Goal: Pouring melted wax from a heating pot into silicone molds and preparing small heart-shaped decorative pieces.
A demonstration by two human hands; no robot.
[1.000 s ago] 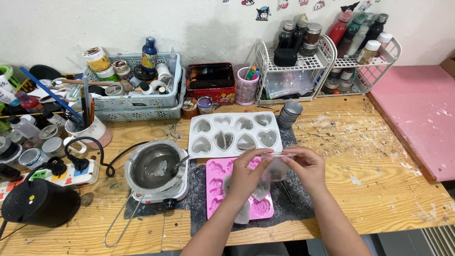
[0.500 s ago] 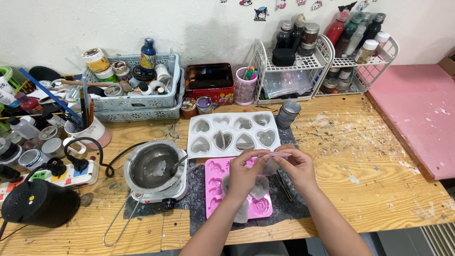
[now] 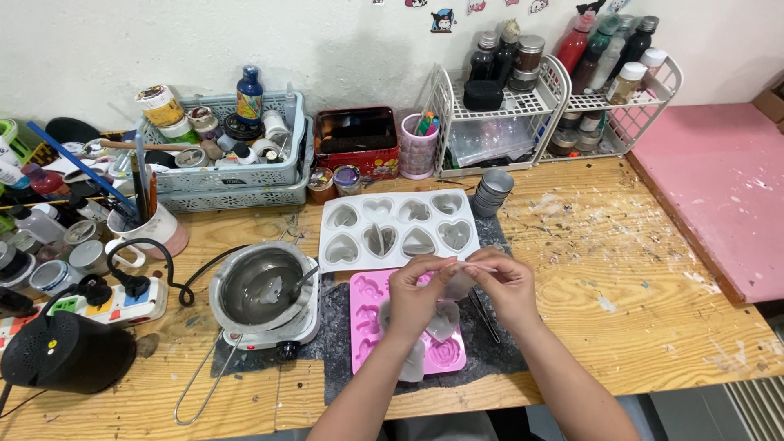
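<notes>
Two hands meet in the middle of a messy wooden table (image 3: pixel 637 278). The left hand (image 3: pixel 415 296) and the right hand (image 3: pixel 506 286) both pinch the top edge of a small clear plastic bag (image 3: pixel 460 280). The fingers of each hand are closed tight on the bag, one hand on each side of its mouth. The bag hangs just above a pink mold (image 3: pixel 376 322) with flower shapes in it. The pink mold lies on a dark mat (image 3: pixel 343 327) at the front of the table. Just behind the hands sits a white mold (image 3: pixel 396 229) with heart shapes. To the left of the pink mold is a metal pot (image 3: pixel 261 287) on a small white hot plate (image 3: pixel 304 327), with a spoon (image 3: pixel 308 282) leaning in it. A stack of small metal cups (image 3: pixel 492 191) stands to the right of the white mold. Along the wall there are gray baskets (image 3: pixel 237 181) full of jars, a red tin (image 3: pixel 359 140), a pink cup (image 3: pixel 417 149) with pens, and a white wire rack (image 3: pixel 563 102) with bottles. A pink board (image 3: pixel 719 180) lies on the far right side. A black speaker (image 3: pixel 65 353) sits at the front left, near a power strip (image 3: pixel 118 300).
</notes>
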